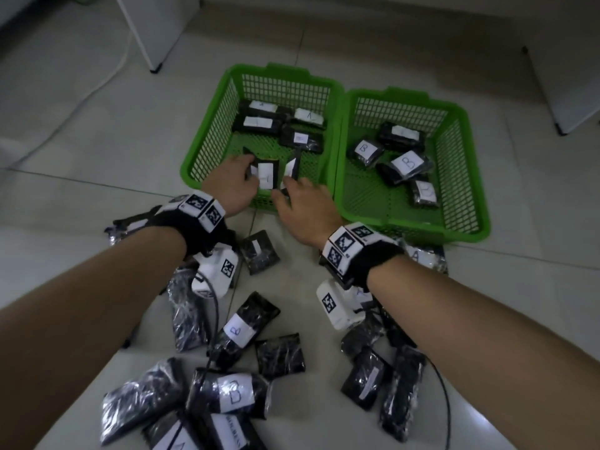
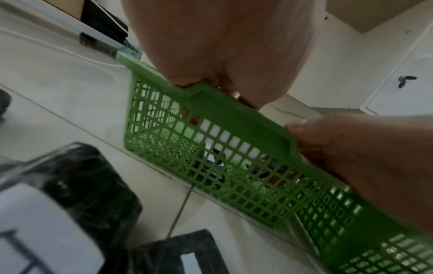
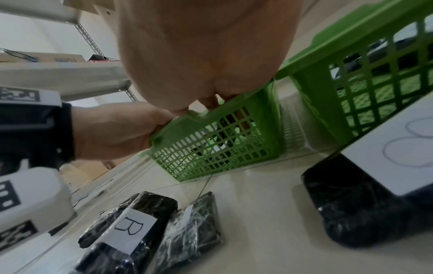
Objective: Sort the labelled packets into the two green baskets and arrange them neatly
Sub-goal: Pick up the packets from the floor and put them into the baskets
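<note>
Packets in the left green basket (image 1: 207,138): left hand (image 1: 232,183) pinches one labelled packet (image 1: 268,175), right hand (image 1: 305,206) grips another tilted packet (image 1: 291,170) beside it.

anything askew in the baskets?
Yes. Right basket: B packets lie tilted and overlapping, not in rows. Left basket: both hands reach in at the two front packets, one standing on edge.

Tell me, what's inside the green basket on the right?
Inside the right basket lie four black packets; two labels clearly read B. The other two labels are blurred. Anything beneath the packets is hidden.
</note>
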`<state>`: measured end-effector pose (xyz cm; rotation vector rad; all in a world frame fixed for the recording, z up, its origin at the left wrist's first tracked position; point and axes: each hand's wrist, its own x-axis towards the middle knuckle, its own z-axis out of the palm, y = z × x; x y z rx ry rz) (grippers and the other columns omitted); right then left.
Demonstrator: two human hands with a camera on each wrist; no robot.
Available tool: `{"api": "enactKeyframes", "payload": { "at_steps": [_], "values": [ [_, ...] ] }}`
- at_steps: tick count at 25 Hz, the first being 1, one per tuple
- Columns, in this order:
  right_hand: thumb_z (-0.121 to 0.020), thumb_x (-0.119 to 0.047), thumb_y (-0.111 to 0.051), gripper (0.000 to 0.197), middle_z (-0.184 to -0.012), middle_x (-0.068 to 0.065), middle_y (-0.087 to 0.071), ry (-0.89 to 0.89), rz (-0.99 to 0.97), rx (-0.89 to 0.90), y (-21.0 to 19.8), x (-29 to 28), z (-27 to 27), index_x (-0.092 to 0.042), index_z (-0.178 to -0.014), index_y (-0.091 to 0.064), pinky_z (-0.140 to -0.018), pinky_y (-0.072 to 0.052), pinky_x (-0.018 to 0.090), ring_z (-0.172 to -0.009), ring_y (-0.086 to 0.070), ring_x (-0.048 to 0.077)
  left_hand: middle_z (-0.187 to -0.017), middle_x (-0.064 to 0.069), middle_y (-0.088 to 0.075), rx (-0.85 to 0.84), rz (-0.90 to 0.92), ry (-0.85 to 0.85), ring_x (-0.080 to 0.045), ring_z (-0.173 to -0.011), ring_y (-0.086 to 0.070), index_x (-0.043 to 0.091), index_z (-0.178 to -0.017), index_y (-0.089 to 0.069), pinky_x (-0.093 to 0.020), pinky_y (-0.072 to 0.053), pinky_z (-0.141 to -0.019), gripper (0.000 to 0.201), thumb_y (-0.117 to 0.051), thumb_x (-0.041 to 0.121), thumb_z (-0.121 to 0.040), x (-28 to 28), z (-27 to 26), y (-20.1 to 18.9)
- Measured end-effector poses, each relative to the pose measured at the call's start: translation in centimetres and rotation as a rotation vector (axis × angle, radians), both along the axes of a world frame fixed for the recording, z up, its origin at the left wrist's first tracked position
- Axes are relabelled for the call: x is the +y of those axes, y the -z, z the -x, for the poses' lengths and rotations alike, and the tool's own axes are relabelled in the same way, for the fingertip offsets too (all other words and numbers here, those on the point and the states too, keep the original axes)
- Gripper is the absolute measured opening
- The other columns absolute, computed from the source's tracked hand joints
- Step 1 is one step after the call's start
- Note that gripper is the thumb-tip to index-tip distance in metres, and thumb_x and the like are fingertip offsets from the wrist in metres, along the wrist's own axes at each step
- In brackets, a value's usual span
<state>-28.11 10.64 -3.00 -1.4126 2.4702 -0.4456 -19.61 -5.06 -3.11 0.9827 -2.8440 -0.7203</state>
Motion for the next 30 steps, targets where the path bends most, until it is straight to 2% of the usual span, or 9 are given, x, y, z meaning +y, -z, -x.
{"api": "enactKeyframes", "payload": {
  "at_steps": [3, 5, 7, 9, 12, 17, 22, 26, 30],
  "values": [
    [-0.105, -0.042, -0.012, 0.058, -0.127, 0.014, -0.059, -0.106, -0.066, 0.161, 0.2, -0.3, -0.3, -0.013, -0.131, -0.055, -0.088, -0.038, 0.043, -0.110, -0.058, 0.035, -0.115, -0.018, -0.062, -0.109, -0.006, 0.056, -0.033, -0.104, -0.057, 0.004, -0.109, -0.066, -0.032, -0.040, -0.079, 0.041, -0.036, 0.031, -0.103, -0.1, 0.7, -0.3],
    [-0.101, -0.047, -0.007, 0.066, -0.126, 0.014, -0.057, -0.102, -0.103, 0.157, 0.1, -0.2, -0.2, -0.013, -0.131, -0.055, -0.089, -0.036, 0.042, -0.113, -0.053, 0.035, -0.119, -0.019, -0.061, -0.119, -0.029, 0.080, -0.033, -0.118, -0.053, 0.005, -0.110, -0.068, -0.034, -0.041, -0.089, 0.046, -0.034, 0.035, -0.104, 0.0, 0.3, -0.3],
    [-0.104, -0.047, -0.030, 0.053, -0.125, 0.016, -0.053, -0.010, 0.069, 0.076, 0.0, 0.1, 0.0, -0.009, -0.129, -0.056, -0.098, -0.040, 0.046, -0.115, -0.049, 0.034, -0.147, -0.018, -0.047, -0.060, -0.021, 0.090, -0.030, -0.144, -0.034, 0.010, -0.126, -0.063, -0.037, -0.033, -0.113, 0.047, -0.036, 0.040, -0.102, 0.5, -0.8, -0.5],
    [-0.098, -0.035, -0.049, 0.042, -0.125, 0.015, -0.052, -0.031, 0.306, 0.151, -0.7, 1.1, -1.0, -0.005, -0.126, -0.057, -0.098, -0.042, 0.045, -0.114, -0.047, 0.031, -0.157, -0.015, -0.036, 0.131, 0.004, 0.068, -0.026, -0.149, -0.026, 0.011, -0.130, -0.060, -0.035, -0.024, -0.119, 0.039, -0.046, 0.032, -0.100, 1.7, -2.7, -1.1],
    [-0.081, -0.016, -0.060, 0.039, -0.117, 0.010, -0.053, -0.183, 0.467, 0.019, -1.4, 3.5, -4.6, -0.006, -0.118, -0.058, -0.091, -0.044, 0.039, -0.108, -0.048, 0.025, -0.136, -0.009, -0.052, 0.407, 0.108, 0.055, -0.022, -0.128, -0.047, 0.009, -0.115, -0.062, -0.032, -0.038, -0.106, 0.027, -0.053, 0.019, -0.092, 5.0, -7.0, -2.0],
    [-0.068, -0.014, -0.073, 0.066, -0.126, 0.007, -0.057, -0.423, -0.032, -0.317, 1.0, 8.5, -10.6, -0.014, -0.131, -0.055, -0.096, -0.050, 0.042, -0.117, -0.052, 0.027, -0.094, 0.001, -0.064, 0.314, 0.005, 0.045, -0.011, -0.075, -0.055, 0.013, -0.093, -0.067, -0.026, -0.047, -0.072, 0.013, -0.060, 0.004, -0.086, 8.1, -15.2, 0.2],
    [-0.084, -0.019, -0.076, 0.062, -0.134, 0.001, -0.053, -0.423, -0.099, -0.252, 2.6, 10.1, -11.4, -0.018, -0.139, -0.050, -0.099, -0.045, 0.047, -0.121, -0.048, 0.023, -0.094, 0.010, -0.069, 0.169, -0.162, 0.110, 0.000, -0.083, -0.064, 0.020, -0.095, -0.071, -0.032, -0.058, -0.080, 0.016, -0.062, 0.008, -0.089, 9.4, -19.3, 0.5],
    [-0.085, -0.028, -0.077, 0.048, -0.123, -0.006, -0.051, -0.352, 0.008, -0.291, 1.6, 10.6, -11.0, -0.021, -0.124, -0.050, -0.090, -0.049, 0.046, -0.112, -0.048, 0.017, -0.097, 0.017, -0.067, 0.076, -0.359, 0.186, -0.002, -0.087, -0.065, 0.035, -0.109, -0.065, -0.027, -0.055, -0.078, 0.038, -0.072, 0.055, -0.077, 10.3, -19.6, -0.2],
    [-0.083, -0.028, -0.080, 0.063, -0.132, -0.003, -0.053, -0.229, 0.170, -0.329, -0.1, 11.5, -11.2, -0.020, -0.137, -0.047, -0.098, -0.048, 0.038, -0.117, -0.052, 0.017, -0.098, 0.014, -0.067, 0.103, -0.317, 0.249, 0.001, -0.082, -0.064, 0.032, -0.122, -0.060, -0.024, -0.055, -0.074, 0.053, -0.083, 0.041, -0.075, 10.7, -18.9, -0.8]
  ]
}}
